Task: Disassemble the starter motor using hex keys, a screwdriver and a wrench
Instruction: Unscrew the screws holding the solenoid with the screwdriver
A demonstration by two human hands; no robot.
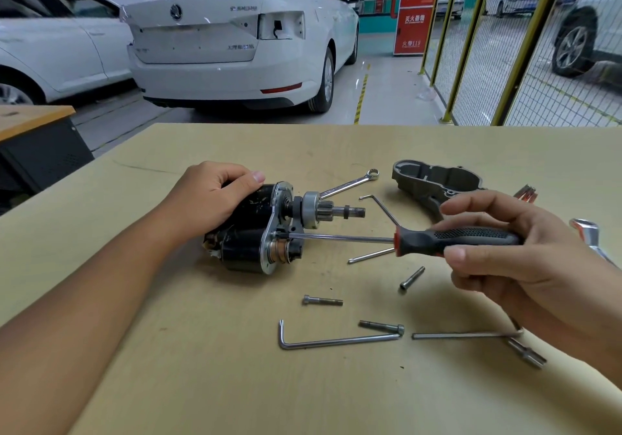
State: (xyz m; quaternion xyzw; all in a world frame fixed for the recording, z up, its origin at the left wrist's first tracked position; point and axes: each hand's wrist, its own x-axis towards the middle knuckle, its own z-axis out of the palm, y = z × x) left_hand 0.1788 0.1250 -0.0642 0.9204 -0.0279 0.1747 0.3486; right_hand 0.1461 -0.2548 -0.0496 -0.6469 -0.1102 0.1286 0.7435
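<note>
tan workbench [202, 384] holds starter motor [255, 232]; white cars [235, 40] behind.

black cylindrical starter motor [249, 232] lies on its side, silver flange and pinion shaft pointing right; black-and-red-handled screwdriver [447, 237] lies level, tip at the flange.

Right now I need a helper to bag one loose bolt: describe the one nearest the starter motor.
Start at the starter motor and look toward the table's near edge. The bolt lies alone there, level, head left; the other two lie farther right.
</note>
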